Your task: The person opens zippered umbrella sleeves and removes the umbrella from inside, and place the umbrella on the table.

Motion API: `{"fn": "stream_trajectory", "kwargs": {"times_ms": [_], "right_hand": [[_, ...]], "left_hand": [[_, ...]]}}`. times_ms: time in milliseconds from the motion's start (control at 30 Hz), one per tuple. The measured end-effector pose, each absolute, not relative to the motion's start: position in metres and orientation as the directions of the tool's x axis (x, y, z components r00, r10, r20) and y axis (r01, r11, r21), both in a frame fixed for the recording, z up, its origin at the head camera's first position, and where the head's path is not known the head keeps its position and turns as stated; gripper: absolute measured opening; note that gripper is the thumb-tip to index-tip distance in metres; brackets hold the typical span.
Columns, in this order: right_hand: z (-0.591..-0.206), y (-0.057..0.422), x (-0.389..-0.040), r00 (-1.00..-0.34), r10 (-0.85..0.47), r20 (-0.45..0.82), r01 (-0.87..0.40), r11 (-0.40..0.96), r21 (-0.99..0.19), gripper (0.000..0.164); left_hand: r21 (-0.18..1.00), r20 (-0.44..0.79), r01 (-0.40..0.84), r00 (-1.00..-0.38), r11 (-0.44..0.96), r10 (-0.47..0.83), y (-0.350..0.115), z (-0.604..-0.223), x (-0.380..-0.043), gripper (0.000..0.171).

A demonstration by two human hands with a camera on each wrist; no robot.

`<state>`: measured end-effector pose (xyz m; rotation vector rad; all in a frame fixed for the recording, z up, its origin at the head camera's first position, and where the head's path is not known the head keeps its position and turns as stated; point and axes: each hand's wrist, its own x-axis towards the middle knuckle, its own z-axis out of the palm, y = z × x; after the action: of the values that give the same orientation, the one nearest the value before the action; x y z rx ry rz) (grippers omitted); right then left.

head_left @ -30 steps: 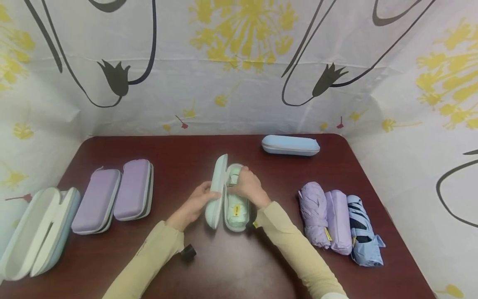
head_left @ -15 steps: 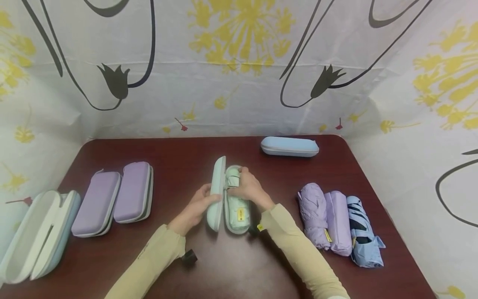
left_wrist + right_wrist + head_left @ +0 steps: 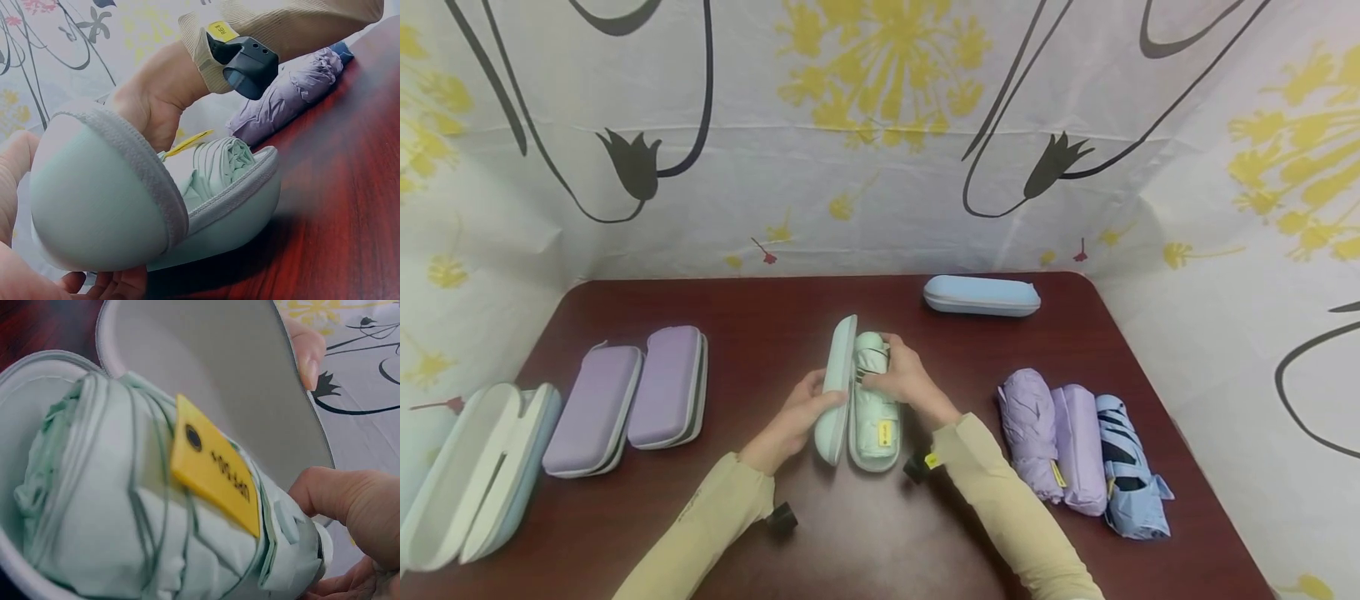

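A mint-green hard case (image 3: pixel 832 425) stands open at mid-table, its lid raised on the left. My left hand (image 3: pixel 790 421) holds that lid, thumb over its edge; in the left wrist view fingers (image 3: pixel 125 281) curl under the shell. A folded mint-green umbrella (image 3: pixel 874 417) with a yellow tag (image 3: pixel 215 465) lies in the case's lower half, its upper end raised somewhat. My right hand (image 3: pixel 910 383) grips the umbrella near its handle end, thumb across it. In the right wrist view the thumb (image 3: pixel 331 490) presses beside the handle; the other fingers are partly hidden.
Two purple cases (image 3: pixel 595 408) lie at left, beside an open light-blue case (image 3: pixel 512 483). A closed blue case (image 3: pixel 981 296) sits at the back right. Two folded purple umbrellas (image 3: pixel 1032 433) and a blue one (image 3: pixel 1127 475) lie at right. A patterned curtain (image 3: pixel 880 200) surrounds the table.
The umbrella has risen a little within the case, handle end first, in my right hand, which has shifted slightly right. My left hand keeps the lid almost where it was.
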<state>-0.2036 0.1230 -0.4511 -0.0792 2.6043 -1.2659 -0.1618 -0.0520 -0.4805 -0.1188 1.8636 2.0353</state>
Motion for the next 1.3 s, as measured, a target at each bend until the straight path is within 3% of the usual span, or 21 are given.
{"fn": "stream_trajectory", "kwargs": {"times_ms": [233, 700, 1300], "right_hand": [[-0.455, 0.126, -0.203, -0.970, -0.139, -0.198, 0.086, 0.569, -0.818, 0.088], [-0.458, 0.131, -0.203, -0.979, -0.115, -0.167, 0.097, 0.455, -0.885, 0.066], [-0.452, 0.163, -0.207, -0.968, -0.124, -0.218, 0.170, 0.311, -0.935, 0.064]], "left_hand": [[0.935, -0.330, -0.350, -0.919, -0.062, 0.215, -0.052, -0.481, -0.160, 0.064], [0.930, -0.322, -0.352, -0.918, -0.103, 0.230, -0.053, -0.485, -0.160, 0.062], [0.936, -0.320, -0.342, -0.925, -0.080, 0.204, -0.066, -0.483, -0.161, 0.061]]}}
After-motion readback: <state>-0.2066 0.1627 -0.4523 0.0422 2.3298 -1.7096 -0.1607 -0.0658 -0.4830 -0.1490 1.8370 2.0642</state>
